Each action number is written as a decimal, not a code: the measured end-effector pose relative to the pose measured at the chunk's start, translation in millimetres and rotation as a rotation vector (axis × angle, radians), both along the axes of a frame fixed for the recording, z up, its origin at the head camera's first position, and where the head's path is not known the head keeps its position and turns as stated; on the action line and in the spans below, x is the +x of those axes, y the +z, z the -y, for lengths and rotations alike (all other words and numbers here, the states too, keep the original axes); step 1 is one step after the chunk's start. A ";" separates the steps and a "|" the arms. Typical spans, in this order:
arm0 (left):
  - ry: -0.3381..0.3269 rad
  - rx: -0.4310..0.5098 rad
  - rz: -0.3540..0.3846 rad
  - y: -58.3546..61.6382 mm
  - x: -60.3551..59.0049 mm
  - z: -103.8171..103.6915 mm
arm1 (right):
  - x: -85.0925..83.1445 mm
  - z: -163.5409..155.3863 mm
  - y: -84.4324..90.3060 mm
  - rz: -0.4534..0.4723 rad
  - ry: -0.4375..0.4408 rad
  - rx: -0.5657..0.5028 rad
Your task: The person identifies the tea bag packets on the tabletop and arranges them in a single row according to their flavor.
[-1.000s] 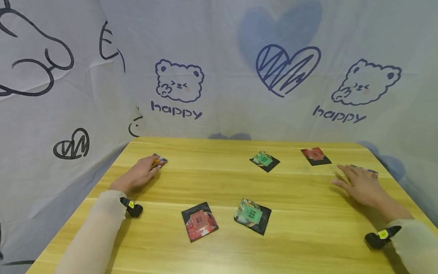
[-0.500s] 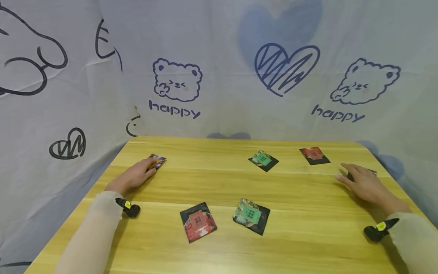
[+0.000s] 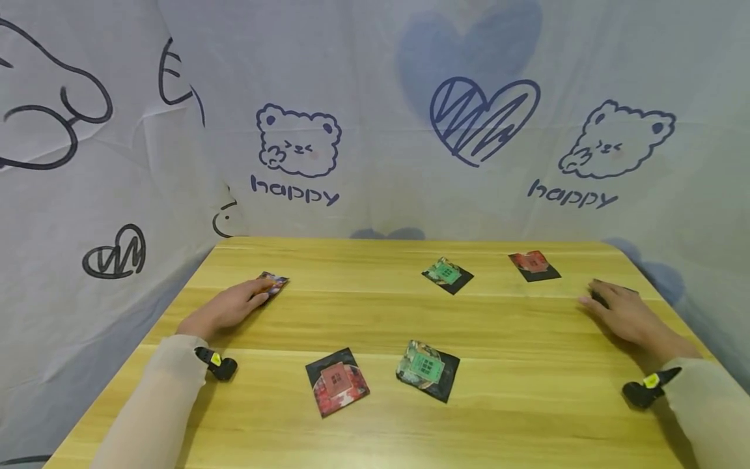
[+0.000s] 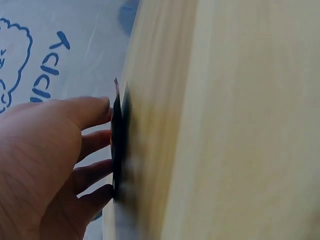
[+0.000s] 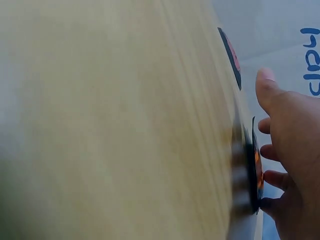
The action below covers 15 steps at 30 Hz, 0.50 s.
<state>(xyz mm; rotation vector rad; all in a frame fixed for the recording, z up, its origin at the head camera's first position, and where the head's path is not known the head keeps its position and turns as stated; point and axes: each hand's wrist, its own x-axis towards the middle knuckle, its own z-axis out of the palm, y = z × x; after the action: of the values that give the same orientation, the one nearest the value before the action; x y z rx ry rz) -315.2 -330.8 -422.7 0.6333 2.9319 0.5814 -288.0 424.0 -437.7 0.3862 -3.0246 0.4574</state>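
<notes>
At the table's back left, my left hand point(image 3: 228, 306) rests its fingertips on a flat square packet point(image 3: 280, 281) with a purple and orange print. The left wrist view shows that packet point(image 4: 118, 145) edge-on, its dark underside close over the wood and the fingers on its printed face. My right hand point(image 3: 627, 316) lies over another dark flat packet point(image 5: 258, 172) near the right edge, mostly hidden from the head view. In the right wrist view the fingertips are right at its orange-printed face, while the thumb stands apart from it.
Two packets lie at the back, a green-labelled one point(image 3: 448, 275) and a red-labelled one point(image 3: 534, 266). Nearer the front are another red-labelled packet point(image 3: 337, 383) and another green-labelled packet point(image 3: 428, 370). A white sheet with drawings point(image 3: 387, 169) hangs behind the wooden table point(image 3: 375, 319).
My right hand's fingers have come down over the right packet, covering more of it. The left hand has stayed on its packet with only slight movement. The other packets lie as before.
</notes>
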 end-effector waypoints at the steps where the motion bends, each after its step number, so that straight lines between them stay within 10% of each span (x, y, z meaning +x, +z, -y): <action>1: -0.002 -0.007 -0.001 0.6 0.6 -1.3 | -0.3 -1.0 -0.6 0.000 -0.004 0.000; 15: -0.049 -0.110 -0.039 6.2 11.8 -28.7 | -2.6 -7.4 -2.0 -0.010 -0.002 0.114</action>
<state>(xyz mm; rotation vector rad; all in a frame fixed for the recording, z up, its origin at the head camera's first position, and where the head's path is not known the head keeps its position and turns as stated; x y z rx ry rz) -303.4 -302.1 -416.5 0.7087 2.9507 0.4046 -290.6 431.4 -439.7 0.3909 -3.0501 0.2821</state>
